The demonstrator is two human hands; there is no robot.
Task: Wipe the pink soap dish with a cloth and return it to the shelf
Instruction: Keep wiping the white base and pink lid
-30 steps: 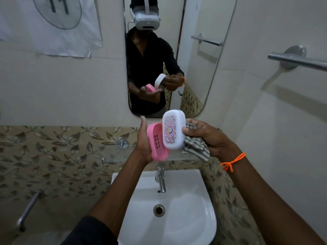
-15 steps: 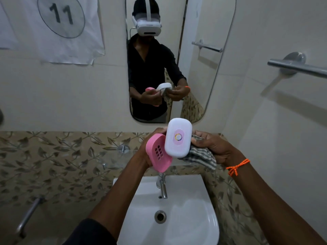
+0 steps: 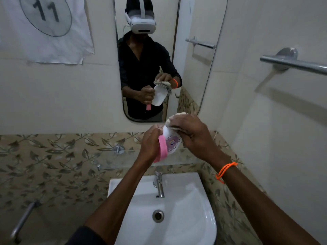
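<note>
From the head camera, the left hand (image 3: 150, 144) is gripping the pink soap dish (image 3: 162, 149), its fingers (image 3: 156, 129) curled shut around the pink base near the upper end, so the dish is standing on edge in the air above the glass shelf (image 3: 185, 164) and the white sink (image 3: 177, 200). The white lid (image 3: 172, 141) with its purple emblem is facing the camera, hinged open or set against the pink base; I cannot tell which. The right hand (image 3: 192, 133) is pressing the cloth (image 3: 174, 120) onto the top of the lid, fingers closed over the bunched fabric, so the cloth is lying between those fingers and the plastic.

The dish is looking like thin moulded plastic: light, stiff and probably smooth enough to slip if damp. Holding it by the long edges of the base, as the left hand is doing, is likely the safest grip, since pressure on the lid could flex it or pop it loose.

In the mirror (image 3: 203, 68), the reflection is showing the same hold from the far side: one fist wrapped around the pink base, the cloth draped over the lid's upper end.
</note>
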